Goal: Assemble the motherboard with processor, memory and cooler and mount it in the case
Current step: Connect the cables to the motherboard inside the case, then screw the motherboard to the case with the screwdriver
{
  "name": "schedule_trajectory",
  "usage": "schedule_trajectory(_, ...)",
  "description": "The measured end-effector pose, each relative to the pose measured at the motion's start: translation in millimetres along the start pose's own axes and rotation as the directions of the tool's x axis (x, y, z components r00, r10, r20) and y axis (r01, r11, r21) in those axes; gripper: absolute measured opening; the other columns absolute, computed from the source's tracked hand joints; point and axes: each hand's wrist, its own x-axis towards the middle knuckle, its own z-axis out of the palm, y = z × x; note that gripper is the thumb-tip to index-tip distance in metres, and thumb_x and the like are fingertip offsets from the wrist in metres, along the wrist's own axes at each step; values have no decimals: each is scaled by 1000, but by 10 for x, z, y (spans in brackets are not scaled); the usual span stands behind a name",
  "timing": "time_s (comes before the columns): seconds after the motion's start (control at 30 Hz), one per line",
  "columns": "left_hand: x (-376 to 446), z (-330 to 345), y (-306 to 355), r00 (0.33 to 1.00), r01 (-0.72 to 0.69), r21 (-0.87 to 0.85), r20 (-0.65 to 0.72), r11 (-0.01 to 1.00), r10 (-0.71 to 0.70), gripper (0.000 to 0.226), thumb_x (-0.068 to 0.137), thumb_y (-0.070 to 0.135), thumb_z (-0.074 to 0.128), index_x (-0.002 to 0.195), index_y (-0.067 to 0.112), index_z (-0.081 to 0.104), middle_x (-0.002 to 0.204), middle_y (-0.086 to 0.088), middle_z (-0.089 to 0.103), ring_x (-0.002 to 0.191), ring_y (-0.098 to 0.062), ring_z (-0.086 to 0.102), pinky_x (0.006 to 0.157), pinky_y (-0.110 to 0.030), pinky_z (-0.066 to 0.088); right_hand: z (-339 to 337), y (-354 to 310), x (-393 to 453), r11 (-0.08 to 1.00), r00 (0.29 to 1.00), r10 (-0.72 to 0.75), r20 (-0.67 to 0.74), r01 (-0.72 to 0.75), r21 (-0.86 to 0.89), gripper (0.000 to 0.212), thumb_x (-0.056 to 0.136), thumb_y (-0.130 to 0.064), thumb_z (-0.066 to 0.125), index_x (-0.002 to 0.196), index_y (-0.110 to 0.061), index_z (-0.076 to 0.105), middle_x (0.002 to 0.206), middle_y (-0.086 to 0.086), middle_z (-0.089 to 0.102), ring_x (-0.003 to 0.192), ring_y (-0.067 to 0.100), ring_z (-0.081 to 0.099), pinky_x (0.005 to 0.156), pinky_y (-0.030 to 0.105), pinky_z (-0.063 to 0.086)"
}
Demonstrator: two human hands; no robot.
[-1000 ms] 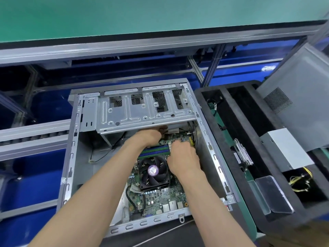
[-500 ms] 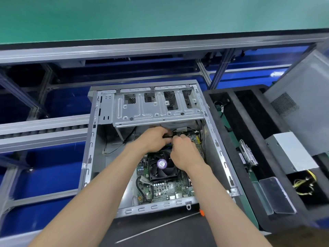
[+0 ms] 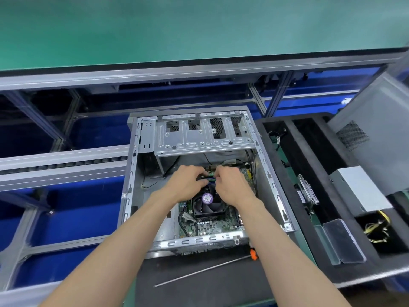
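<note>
Memory (image 3: pixel 211 179) between curled left hand (image 3: pixel 188 182) and right hand (image 3: pixel 231 185), both pinching it

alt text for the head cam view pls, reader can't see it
Both hands, left hand and right hand, work at the memory slots above the cooler fan on a motherboard inside an open case. A screwdriver lies in front.

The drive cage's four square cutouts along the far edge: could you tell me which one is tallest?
The third cutout from the left in the drive cage: its dark opening reaches further down the plate than the two smaller left ones or the right one.
</note>
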Motion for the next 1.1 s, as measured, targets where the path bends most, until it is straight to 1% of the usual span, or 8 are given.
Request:
schedule_trajectory(0.3,-230,105,237,998,67,1,-6,998,-67,24,94,26,57,115,22,70,98,-4,74,78,-19,59,65,-29,39,-65,61,-95,997,998,-59,9,58,47,21,95,-7,44,101,-9,64,98,13,67,87,31,61,73,43,54)
schedule_trajectory(0.37,-251,143,333,995,92,-9,-23,996,-92,25,94,24,56,116,22,69,94,-2,75,83,-19,64,68,-30,46,-99,69,-147,996,998,-67,12,66,55,21,97,-8,44,103,-8,64,99,14,66,88,32,61,74,44,55)
schedule_trajectory(0.47,-277,216,476,992,112,24,-55,993,-111,30,96,21,55,125,17,64,113,-7,72,104,-27,64,86,-40,53,-137,79,-247,995,995,-95,9,95,8,21,98,-11,44,110,-8,61,105,13,63,94,33,61,76,42,53)
schedule_trajectory(0.6,-286,283,679,977,108,23,-186,994,-102,22,94,17,53,113,17,65,112,-6,70,105,-30,62,86,-43,51,-220,149,-410,980,980,-194,-54,196,29,29,95,-6,44,120,-7,59,110,13,61,100,33,60,83,42,50)
schedule_trajectory(0.7,-245,276,945,955,18,-26,-296,999,-25,14,90,13,53,96,22,62,99,-2,68,95,-27,62,82,-42,50,-406,291,-525,955,961,-221,-168,248,162,35,92,-3,44,118,-13,64,108,9,64,102,29,59,89,42,48)
schedule_trajectory(0.9,6,447,1703,901,-237,22,-370,971,228,23,90,15,57,108,24,67,101,1,63,100,-22,56,83,-36,44,-853,970,-761,895,886,1,-463,205,395,21,89,-3,56,101,-13,70,98,4,70,93,22,64,87,42,51)
schedule_trajectory(1.0,98,689,2032,887,-330,109,-304,938,347,25,93,14,55,115,17,67,106,-5,61,103,-25,54,88,-37,44,-936,1403,-896,900,888,91,-451,121,420,15,87,-4,58,92,-11,70,87,3,71,83,23,64,80,43,52)
schedule_trajectory(1.1,139,967,2307,904,-371,241,-128,897,408,24,96,12,50,116,10,63,114,-8,57,109,-28,52,90,-40,45,-915,1861,-1056,923,917,170,-360,-20,385,13,87,-8,60,89,-13,72,87,3,72,85,24,63,80,42,52)
